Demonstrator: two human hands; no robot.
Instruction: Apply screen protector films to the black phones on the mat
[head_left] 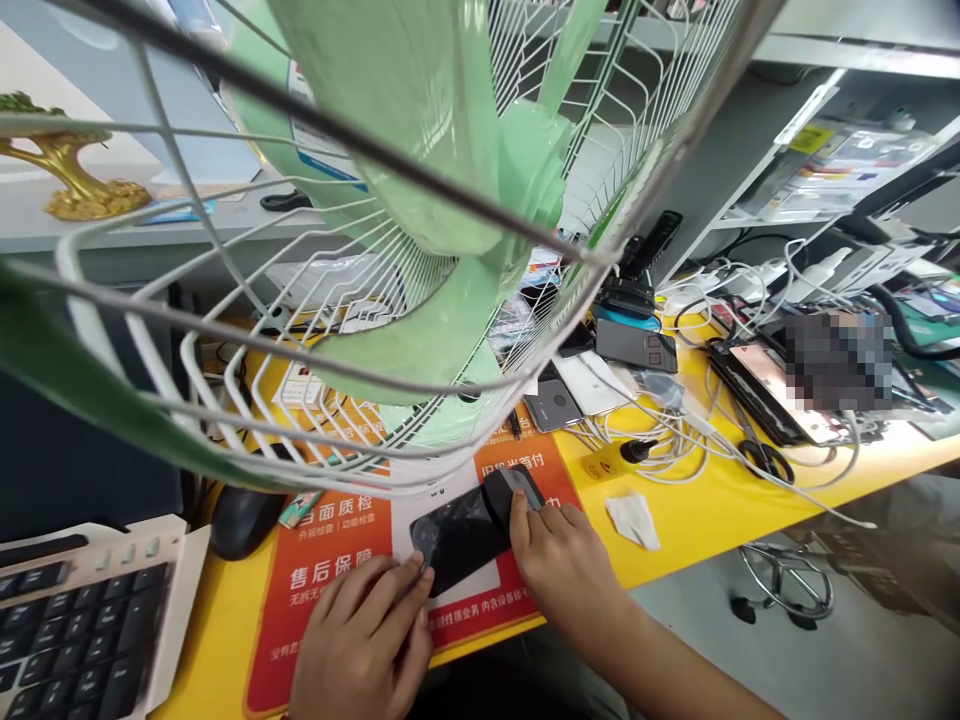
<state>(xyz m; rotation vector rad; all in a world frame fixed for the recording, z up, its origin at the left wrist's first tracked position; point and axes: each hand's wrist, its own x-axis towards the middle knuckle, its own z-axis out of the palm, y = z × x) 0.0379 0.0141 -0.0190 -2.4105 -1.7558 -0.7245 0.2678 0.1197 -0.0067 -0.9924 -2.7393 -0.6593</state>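
Note:
A black smartphone (459, 540) lies flat on a red and orange printed mat (289, 575). My left hand (364, 635) grips the phone's left end, fingertips along its edge. My right hand (562, 555) is closed on a small dark grey flat block (517, 490) and presses it onto the phone's right end. The index finger rests on top of the block; its exact kind does not show. The underside of the block and the phone's right end are hidden.
A green fan (420, 340) in a wire cage looms over the mat. Left are a black mouse (244, 520) and keyboard (82, 625). Right are a crumpled tissue (634, 520), a small bottle (619, 458), white cables (675, 445), scissors (766, 460) and several phones.

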